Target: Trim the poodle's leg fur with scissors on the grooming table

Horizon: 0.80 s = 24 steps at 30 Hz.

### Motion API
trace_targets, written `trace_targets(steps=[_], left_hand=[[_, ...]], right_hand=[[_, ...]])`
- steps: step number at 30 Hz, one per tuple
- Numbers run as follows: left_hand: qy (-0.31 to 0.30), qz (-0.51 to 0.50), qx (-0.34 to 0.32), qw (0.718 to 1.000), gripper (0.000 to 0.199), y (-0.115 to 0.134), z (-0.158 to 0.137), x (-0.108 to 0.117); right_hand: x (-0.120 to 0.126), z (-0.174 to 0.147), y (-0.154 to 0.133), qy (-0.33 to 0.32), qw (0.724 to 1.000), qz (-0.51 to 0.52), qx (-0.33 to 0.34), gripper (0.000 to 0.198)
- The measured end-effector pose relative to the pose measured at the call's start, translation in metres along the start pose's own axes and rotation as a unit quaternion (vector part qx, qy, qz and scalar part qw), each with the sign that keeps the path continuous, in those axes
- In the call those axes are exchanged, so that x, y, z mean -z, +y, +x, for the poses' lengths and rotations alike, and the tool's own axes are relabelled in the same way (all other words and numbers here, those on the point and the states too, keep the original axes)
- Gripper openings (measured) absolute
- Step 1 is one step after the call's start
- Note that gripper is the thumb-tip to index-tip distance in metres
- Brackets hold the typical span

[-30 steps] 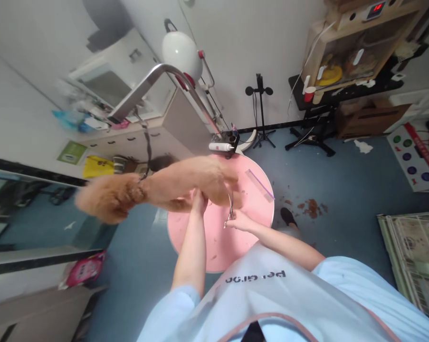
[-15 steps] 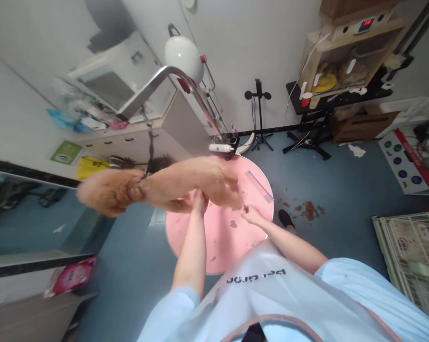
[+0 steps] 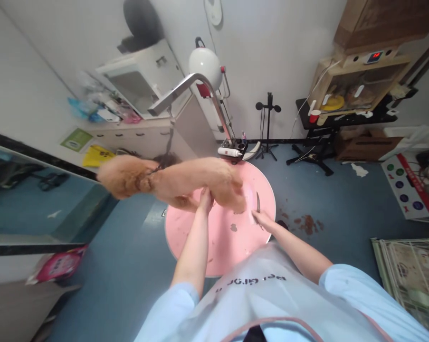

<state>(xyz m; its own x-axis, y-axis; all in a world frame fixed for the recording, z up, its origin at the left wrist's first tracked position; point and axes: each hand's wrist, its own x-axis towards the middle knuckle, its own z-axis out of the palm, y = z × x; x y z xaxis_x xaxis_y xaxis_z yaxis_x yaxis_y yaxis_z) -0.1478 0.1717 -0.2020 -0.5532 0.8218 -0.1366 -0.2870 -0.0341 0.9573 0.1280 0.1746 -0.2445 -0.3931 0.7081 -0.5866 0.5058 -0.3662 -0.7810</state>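
A curly tan dog (image 3: 189, 175) stands on the round pink table (image 3: 193, 247), its head to the left and a dark loop at its neck. My left hand (image 3: 206, 200) grips the dog at the underside in front of the hind leg; the fingertips are partly hidden by fur. Just right of the dog's hind paws, my right hand (image 3: 263, 219) is closed on scissors (image 3: 258, 202), the blades pointing away from me. A pale, blurred strip (image 3: 250, 204) lies beside that hand; whether my fingers touch it I cannot tell.
A metal grooming arm (image 3: 178, 95) curves over the table, with a strap hanging to the dog. At the table's far edge a holder carries a white bottle (image 3: 229, 152). Clumps of cut fur (image 3: 309, 224) lie on the floor. A wire cage (image 3: 410, 270) stands right.
My right hand has drawn away from the dog's hind leg, and the scissors now point up the table. The purple-edged comb no longer lies where it was. My left hand keeps its hold.
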Motion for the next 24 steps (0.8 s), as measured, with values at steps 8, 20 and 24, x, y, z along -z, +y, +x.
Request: trace_targets(steps=[8, 20, 24], left_hand=[[0.054, -0.002, 0.055, 0.997, 0.040, 0.018, -0.015, -0.016], [0.048, -0.029, 0.074, 0.996, 0.029, 0.028, -0.019, -0.025], [0.047, -0.037, 0.078, 0.995, 0.030, 0.028, -0.020, -0.027]], right_hand=[[-0.020, -0.027, 0.022, -0.130, 0.970, 0.199, 0.047, 0.063], [-0.014, -0.030, 0.044, -0.074, 0.986, 0.145, -0.041, 0.055], [-0.006, -0.032, 0.042, -0.089, 0.991, 0.070, -0.067, 0.044]])
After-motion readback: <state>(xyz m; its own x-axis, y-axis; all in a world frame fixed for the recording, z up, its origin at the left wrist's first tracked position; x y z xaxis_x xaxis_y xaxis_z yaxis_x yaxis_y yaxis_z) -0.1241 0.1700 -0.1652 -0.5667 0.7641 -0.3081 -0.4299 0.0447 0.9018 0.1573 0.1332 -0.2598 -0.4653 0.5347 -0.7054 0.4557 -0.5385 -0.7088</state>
